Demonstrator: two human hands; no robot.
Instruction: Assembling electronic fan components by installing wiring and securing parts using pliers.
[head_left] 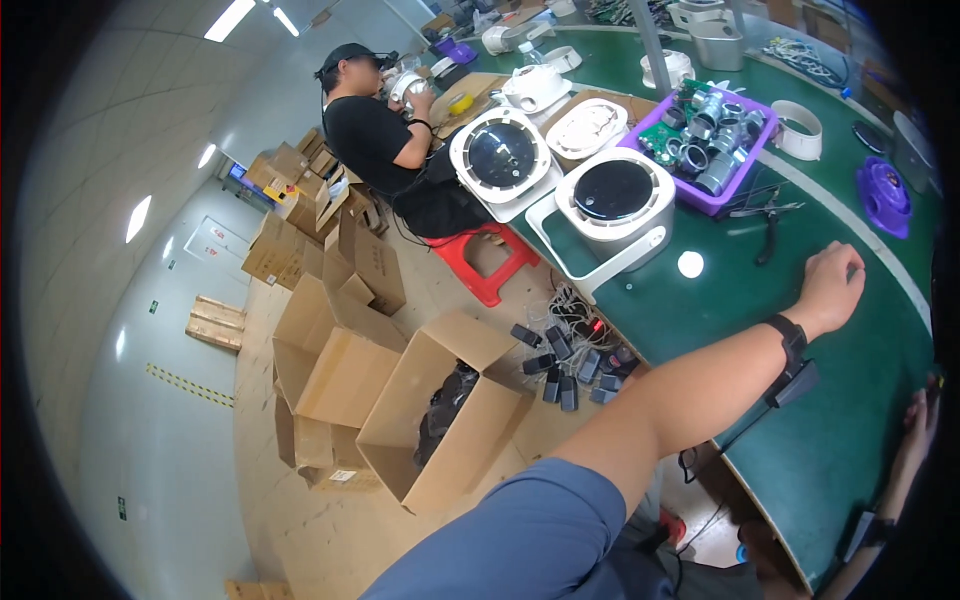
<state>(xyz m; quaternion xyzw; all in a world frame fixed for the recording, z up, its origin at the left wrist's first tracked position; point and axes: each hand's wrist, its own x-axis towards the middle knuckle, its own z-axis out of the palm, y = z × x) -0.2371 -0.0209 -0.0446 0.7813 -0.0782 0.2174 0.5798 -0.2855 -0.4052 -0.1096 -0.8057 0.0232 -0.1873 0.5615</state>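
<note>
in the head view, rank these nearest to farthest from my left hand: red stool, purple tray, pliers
From your left hand:
1. Pliers: on the green table, just to the hand's left.
2. Purple tray: on the table, farther left, beyond the pliers.
3. Red stool: off the table, farthest left.

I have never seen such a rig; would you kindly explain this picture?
No machine here: a person uses two bare hands, filmed by a fisheye camera worn on the head, which bends straight edges. The left hand is over the green table; the right hand shows near the right rim. Whether either holds something is unclear. On the table are pliers, white housings with dark round tops and a purple basket of grey cylinders and green circuit boards. Beyond, a co-worker holds a white part.
</note>
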